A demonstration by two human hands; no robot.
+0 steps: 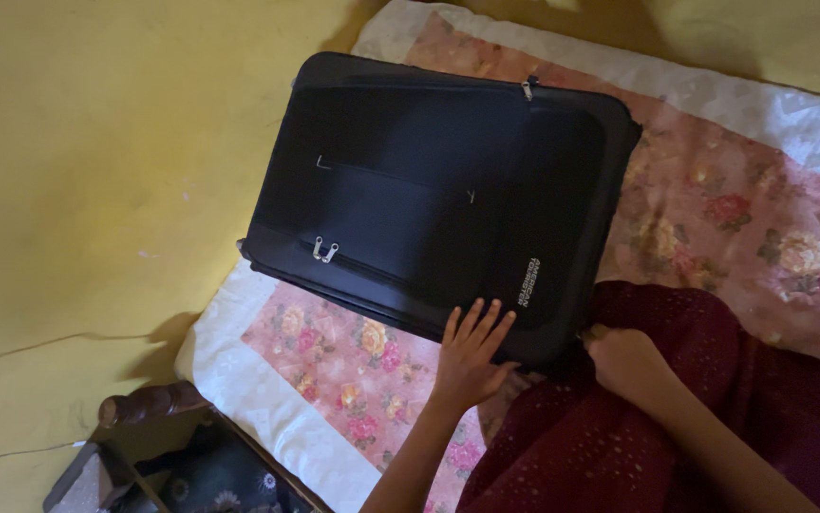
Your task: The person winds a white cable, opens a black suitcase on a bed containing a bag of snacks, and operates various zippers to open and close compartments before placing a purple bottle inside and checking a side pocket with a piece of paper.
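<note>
two hands at black suitcase (433, 204) | left hand (471, 356) flat, fingers spread | right hand (626, 359) curled at corner, grip unclear

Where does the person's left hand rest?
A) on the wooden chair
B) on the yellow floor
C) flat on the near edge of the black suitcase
C: the left hand lies with spread fingers on the near edge of the black suitcase.

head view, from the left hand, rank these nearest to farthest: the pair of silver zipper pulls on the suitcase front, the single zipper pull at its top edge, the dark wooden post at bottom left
From the left hand, flat on the black suitcase:
1. Pair of silver zipper pulls, up and to its left on the front panel.
2. Single zipper pull, straight above at the far edge.
3. Dark wooden post, far left beside the bed.
</note>
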